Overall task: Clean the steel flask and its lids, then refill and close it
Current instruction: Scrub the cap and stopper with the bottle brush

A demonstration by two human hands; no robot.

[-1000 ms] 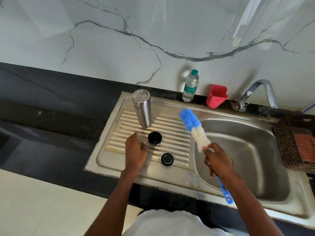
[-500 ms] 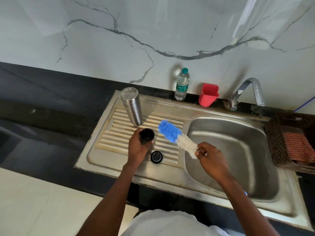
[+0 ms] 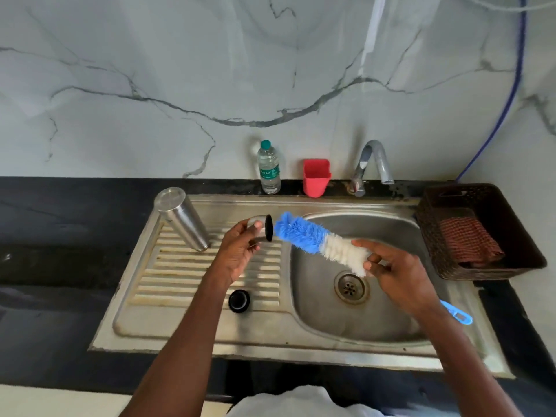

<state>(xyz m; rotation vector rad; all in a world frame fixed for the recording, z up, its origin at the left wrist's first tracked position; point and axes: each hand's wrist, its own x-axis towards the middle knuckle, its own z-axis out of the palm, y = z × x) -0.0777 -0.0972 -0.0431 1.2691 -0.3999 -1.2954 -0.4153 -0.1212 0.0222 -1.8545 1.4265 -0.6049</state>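
Scrubbing the cup lid over the sink.
Left hand fingers clamped on cup lid, mouth turned toward brush; right hand fingers curled round brush.

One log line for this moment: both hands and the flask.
left hand: holds cup lid | right hand: holds bottle brush, tip at lid | flask: inverted on drainboard

Your steel flask stands upside down on the drainboard, left of centre frame, leaning a bit in this view. The steel cup lid with its black rim is up in the air near centre, mouth facing right. The small black inner lid sits on the drainboard, lower centre.
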